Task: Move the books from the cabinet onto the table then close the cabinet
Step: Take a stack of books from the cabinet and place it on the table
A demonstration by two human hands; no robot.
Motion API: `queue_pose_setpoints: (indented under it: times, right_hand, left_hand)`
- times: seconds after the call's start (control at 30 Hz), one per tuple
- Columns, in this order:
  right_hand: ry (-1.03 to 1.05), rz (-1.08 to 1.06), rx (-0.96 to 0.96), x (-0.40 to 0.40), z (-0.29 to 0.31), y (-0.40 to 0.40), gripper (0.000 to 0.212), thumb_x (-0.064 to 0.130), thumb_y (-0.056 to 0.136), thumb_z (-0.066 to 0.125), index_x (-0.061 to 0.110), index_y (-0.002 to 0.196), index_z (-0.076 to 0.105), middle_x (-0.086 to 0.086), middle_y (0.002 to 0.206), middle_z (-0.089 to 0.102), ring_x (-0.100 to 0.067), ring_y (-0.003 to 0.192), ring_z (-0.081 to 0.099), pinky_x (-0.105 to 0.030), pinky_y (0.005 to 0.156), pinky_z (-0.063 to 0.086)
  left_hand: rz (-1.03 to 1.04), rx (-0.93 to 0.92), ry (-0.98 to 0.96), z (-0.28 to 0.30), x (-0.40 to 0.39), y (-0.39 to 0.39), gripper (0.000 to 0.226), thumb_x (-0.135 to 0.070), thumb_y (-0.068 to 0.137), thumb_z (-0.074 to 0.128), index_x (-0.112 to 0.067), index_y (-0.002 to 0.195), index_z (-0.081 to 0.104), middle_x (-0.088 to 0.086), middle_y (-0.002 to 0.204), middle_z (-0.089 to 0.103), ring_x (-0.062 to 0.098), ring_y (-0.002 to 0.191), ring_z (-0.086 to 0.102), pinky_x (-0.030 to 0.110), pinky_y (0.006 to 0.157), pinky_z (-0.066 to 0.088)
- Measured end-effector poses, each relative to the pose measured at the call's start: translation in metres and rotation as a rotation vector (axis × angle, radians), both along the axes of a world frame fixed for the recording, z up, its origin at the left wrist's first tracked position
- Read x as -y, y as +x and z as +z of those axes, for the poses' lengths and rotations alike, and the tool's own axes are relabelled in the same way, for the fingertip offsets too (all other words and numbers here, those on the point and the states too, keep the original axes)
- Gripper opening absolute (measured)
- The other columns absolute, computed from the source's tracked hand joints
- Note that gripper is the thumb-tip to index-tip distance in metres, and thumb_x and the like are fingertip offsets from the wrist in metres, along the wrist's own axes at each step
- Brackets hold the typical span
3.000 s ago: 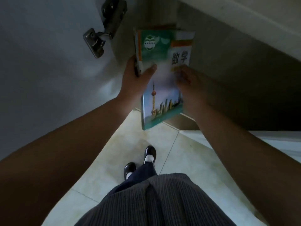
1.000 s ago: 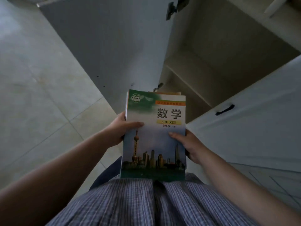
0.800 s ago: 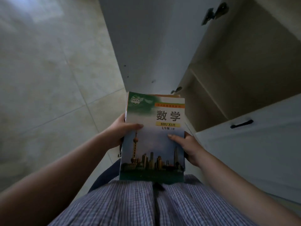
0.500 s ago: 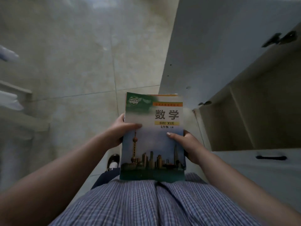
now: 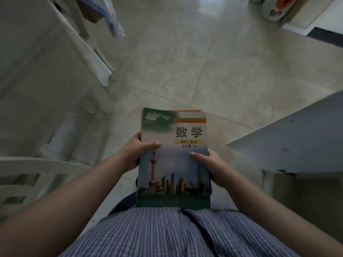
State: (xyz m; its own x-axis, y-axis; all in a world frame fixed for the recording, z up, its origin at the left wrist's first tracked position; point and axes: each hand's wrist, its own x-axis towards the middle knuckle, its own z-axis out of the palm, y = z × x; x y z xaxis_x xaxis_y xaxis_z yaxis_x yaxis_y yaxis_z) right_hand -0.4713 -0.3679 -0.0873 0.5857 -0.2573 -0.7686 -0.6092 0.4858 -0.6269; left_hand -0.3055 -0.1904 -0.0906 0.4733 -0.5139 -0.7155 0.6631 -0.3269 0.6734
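Books point(image 5: 174, 160) held flat at waist, above floor; left hand point(image 5: 132, 154) and right hand point(image 5: 213, 166) grip side edges, thumbs atop cover. Judged light, stiff, glossy; stack may slide, keep level

Book point(image 5: 174, 164) cover green, grey-blue skyline, yellow title band; shirt point(image 5: 167, 232) blue-white checked; floor point(image 5: 204, 71) beige tile.

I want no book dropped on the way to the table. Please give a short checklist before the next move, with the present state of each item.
1. Left hand grips the books: ok.
2. Right hand grips the other edge: ok.
3. Stack level, top cover facing up: ok.
4. Floor ahead free of obstacles: ok.
5. Table in sight: cannot tell.
6. Cabinet door closed: not ok.
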Motion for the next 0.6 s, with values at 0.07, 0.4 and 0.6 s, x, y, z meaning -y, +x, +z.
queue_pose_setpoints:
  times: [0.07, 0.4, 0.6]
  right_hand:
    - [0.011, 0.068, 0.003, -0.015, 0.001, 0.042, 0.039, 0.023, 0.08, 0.072, 0.012, 0.116, 0.06, -0.011, 0.11, 0.071, -0.029, 0.095, 0.071, -0.044, 0.081, 0.058]
    - [0.028, 0.452, 0.018, -0.094, 0.0, 0.229, 0.045, 0.021, 0.079, 0.072, 0.008, 0.119, 0.058, -0.015, 0.112, 0.071, -0.033, 0.097, 0.07, -0.052, 0.087, 0.055]
    - [0.035, 0.678, 0.042, -0.12, 0.003, 0.327, 0.042, 0.02, 0.08, 0.072, 0.011, 0.119, 0.058, -0.013, 0.114, 0.07, -0.032, 0.1, 0.069, -0.052, 0.088, 0.055]
  left_hand:
    - [0.074, 0.001, -0.009, 0.001, -0.026, 0.03, 0.05, -0.004, 0.075, 0.072, -0.006, 0.12, 0.051, 0.019, 0.111, 0.062, 0.033, 0.093, 0.066, 0.037, 0.063, 0.058]
    - [0.421, -0.009, 0.035, 0.009, -0.151, 0.137, 0.047, -0.005, 0.078, 0.069, -0.004, 0.122, 0.052, 0.023, 0.112, 0.065, 0.039, 0.097, 0.066, 0.044, 0.072, 0.059]
    - [0.674, 0.015, 0.099, 0.011, -0.184, 0.182, 0.044, -0.004, 0.078, 0.071, -0.002, 0.118, 0.055, 0.023, 0.104, 0.068, 0.035, 0.086, 0.068, 0.04, 0.065, 0.059]
